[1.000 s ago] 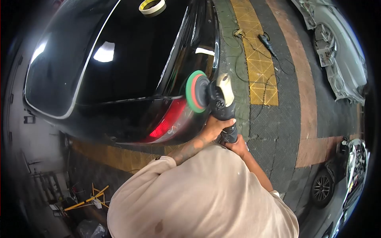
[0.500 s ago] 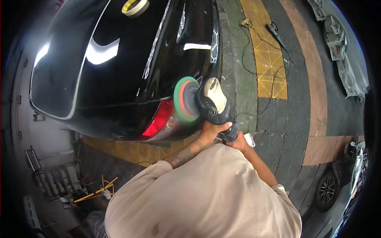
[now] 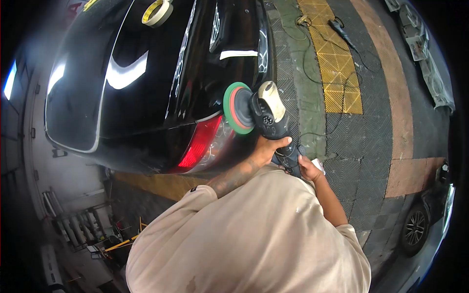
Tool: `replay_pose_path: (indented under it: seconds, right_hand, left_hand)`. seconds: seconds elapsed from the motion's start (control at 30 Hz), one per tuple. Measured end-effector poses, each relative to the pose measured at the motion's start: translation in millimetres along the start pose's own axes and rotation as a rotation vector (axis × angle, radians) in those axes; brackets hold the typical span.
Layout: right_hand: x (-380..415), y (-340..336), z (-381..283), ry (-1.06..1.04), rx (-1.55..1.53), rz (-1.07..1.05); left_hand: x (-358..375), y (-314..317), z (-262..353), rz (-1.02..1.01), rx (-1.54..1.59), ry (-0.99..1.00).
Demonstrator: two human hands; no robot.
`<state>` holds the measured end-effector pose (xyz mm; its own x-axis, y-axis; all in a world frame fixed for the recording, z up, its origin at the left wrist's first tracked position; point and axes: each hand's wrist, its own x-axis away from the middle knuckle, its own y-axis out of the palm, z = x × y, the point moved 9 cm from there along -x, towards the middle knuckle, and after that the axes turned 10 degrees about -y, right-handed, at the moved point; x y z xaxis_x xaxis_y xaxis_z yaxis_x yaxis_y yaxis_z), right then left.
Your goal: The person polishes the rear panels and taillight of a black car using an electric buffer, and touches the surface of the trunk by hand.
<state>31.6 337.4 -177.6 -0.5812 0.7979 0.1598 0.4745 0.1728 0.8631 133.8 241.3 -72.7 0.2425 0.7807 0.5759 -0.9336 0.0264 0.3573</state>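
Note:
A black electric polisher [image 3: 275,128] with a cream-coloured worn patch on its head is held in both hands at the car's rear corner. Its round pad [image 3: 239,108], green foam with a red-orange layer and grey backing, faces the black car [image 3: 146,112]. The pad overlaps the bodywork just beside the upper end of the red-and-clear tail light [image 3: 200,144]. My left hand [image 3: 269,148] wraps round the polisher's body behind the head, thumb on top. Farther back, my right hand [image 3: 308,169] grips the handle end, fingers partly hidden. Something small and white [image 3: 319,166] shows beside it.
A masking tape roll [image 3: 157,13] lies on the car. On the yellow floor tiles [image 3: 337,93] rests another corded tool [image 3: 342,31], its cables trailing across the floor. Another vehicle's wheel [image 3: 415,228] stands at right. Yellow bars [image 3: 122,242] are at lower left.
The polisher and both hands have shifted slightly forward and right, the pad moving up from beside the tail light. The pad's blurred edge now looks sharper. The whole view has turned a little.

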Motion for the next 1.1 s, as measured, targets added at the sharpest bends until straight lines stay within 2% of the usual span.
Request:
replay_pose_path:
  seconds: [0.07, 0.17, 0.3, 0.37, 0.4, 0.47, 0.5, 0.87, 0.97, 1.1]
  right_hand:
    - [3, -16, 10, 0.017, 0.133, 0.024]
    - [5, -37, 24, 0.005, 0.142, 0.092]
    - [1, -24, 17, 0.042, 0.054, 0.167]
    - [-2, -12, -2, -0.119, 0.477, 0.109]
    - [-5, -3, -3, -0.117, 0.475, 0.111]
    - [-4, -13, -8, -0.01, 0.838, 0.362]
    - [-6, -15, -9, -0.005, 0.838, 0.42]
    - [-5, -21, -15, 0.014, 1.126, 0.407]
    - [-5, -11, -16, -0.016, 1.167, 0.392]
    - [-2, 13, -29, 0.033, 1.123, 0.408]
  left_hand:
    - [4, -4, -3, -0.008, -0.007, 0.008]
    - [3, -3, -1, -0.013, -0.003, 0.022]
    - [-6, -4, 4, 0.003, -0.017, 0.046]
    - [-15, -4, 3, -0.015, -0.014, 0.033]
    - [-19, -2, 1, -0.032, -0.009, 0.017]
    - [-20, -1, -1, -0.03, 0.011, -0.002]
    - [-20, -1, 0, -0.019, -0.008, -0.006]
    - [14, -6, 9, -0.016, -0.076, 0.09]
    - [32, -8, 21, 0.033, -0.14, 0.179]
    - [27, -11, 7, -0.01, -0.072, 0.098]
